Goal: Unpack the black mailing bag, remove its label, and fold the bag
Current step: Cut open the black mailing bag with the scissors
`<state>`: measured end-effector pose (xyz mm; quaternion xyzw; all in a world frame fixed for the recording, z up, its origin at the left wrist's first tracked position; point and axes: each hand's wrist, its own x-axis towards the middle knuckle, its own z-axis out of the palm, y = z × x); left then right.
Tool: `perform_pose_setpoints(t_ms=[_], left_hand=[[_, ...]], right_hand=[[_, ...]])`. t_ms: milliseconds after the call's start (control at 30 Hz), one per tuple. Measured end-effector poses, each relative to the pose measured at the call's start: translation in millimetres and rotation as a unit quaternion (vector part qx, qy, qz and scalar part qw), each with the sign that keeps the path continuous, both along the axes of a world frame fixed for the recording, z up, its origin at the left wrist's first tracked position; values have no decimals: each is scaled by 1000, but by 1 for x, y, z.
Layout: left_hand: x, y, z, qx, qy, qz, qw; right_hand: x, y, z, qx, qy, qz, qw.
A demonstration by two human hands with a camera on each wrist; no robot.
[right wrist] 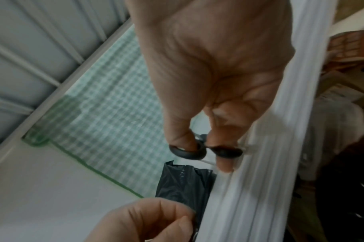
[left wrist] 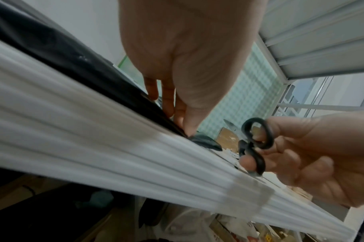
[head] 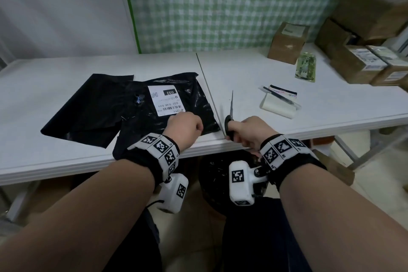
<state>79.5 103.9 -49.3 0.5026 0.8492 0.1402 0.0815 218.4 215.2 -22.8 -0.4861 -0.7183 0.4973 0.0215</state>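
Note:
The black mailing bag [head: 196, 104] lies flat on the white table [head: 66, 161], its white printed label [head: 164, 100] facing up. My left hand [head: 187, 126] sits on the bag's near edge just below the label, and its thumb and fingers [left wrist: 177, 117] pinch the black film [right wrist: 183, 183]. To the right of the bag, my right hand [head: 240, 131] grips black-handled scissors [head: 229, 126] with the blades pointing away from me. In the right wrist view the thumb and a finger are through the scissor loops [right wrist: 186, 152]. The blades look closed and touch neither bag nor label.
A second black plastic sheet [head: 88, 106] lies left of the bag. A white packet with a pen [head: 278, 104] and a green packet [head: 305, 68] lie to the right. Cardboard boxes [head: 287, 44] stack at the back right. A black-lined bin [head: 218, 176] stands under the table.

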Motion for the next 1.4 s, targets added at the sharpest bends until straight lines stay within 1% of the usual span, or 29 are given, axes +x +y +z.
perform_pose_setpoints(t_ms=[100, 167, 233, 333, 467, 600, 700, 967, 1233, 1300, 1400], left_hand=[[-2, -1, -6, 22, -52, 27, 998], [-4, -3, -9, 35, -82, 32, 996], [-4, -3, -13, 37, -83, 35, 995], [-1, 0, -13, 43, -61, 40, 996], [4, 2, -13, 22, -32, 48, 998], [5, 5, -15, -9, -4, 51, 999], [4, 6, -17, -4, -20, 61, 998], [3, 4, -15, 31, -60, 75, 995], [6, 2, -14, 53, -71, 82, 993], [6, 1, -14, 56, -73, 85, 992], [8, 3, -15, 58, -81, 85, 991]], right_hand=[[7, -12, -5, -115, 84, -12, 990], [10, -16, -11, -142, 101, -32, 984], [13, -19, -16, -141, 101, -56, 983], [19, -21, -18, -162, 98, -77, 979], [27, -21, -17, -216, 59, -46, 973], [31, -22, -16, -246, 23, 20, 969], [32, -23, -16, -254, 0, 62, 965], [35, -25, -10, -239, -36, 127, 962], [24, -26, -5, -212, -31, 117, 970], [24, -25, -5, -222, -29, 126, 966], [25, -29, -5, -227, -52, 153, 960]])
